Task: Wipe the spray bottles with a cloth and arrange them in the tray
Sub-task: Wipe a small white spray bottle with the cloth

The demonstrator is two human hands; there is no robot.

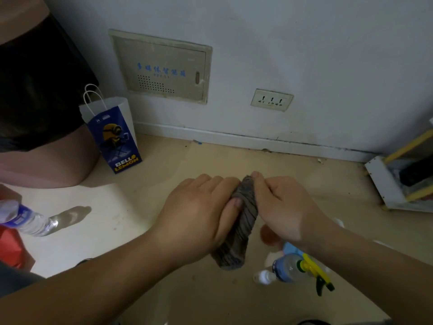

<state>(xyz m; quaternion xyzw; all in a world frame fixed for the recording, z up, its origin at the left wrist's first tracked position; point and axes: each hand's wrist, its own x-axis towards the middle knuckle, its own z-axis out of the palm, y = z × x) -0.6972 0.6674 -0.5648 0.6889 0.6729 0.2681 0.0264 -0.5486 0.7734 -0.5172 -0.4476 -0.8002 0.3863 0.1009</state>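
Gripping cloth (242, 231) with left hand (194, 214) and right hand (281, 207), both curled round it. Probably risking knocking bottle (289, 268) underneath with lowering right forearm.

Two bare forearms reach in from the lower left and lower right corners and meet at the centre of the frame. The left hand (199, 214), back turned up, wraps around a rolled grey-brown striped cloth (236, 242), its thumb lying across the fabric. The right hand (278, 207) grips the roll's upper end, fingers curled over the top.
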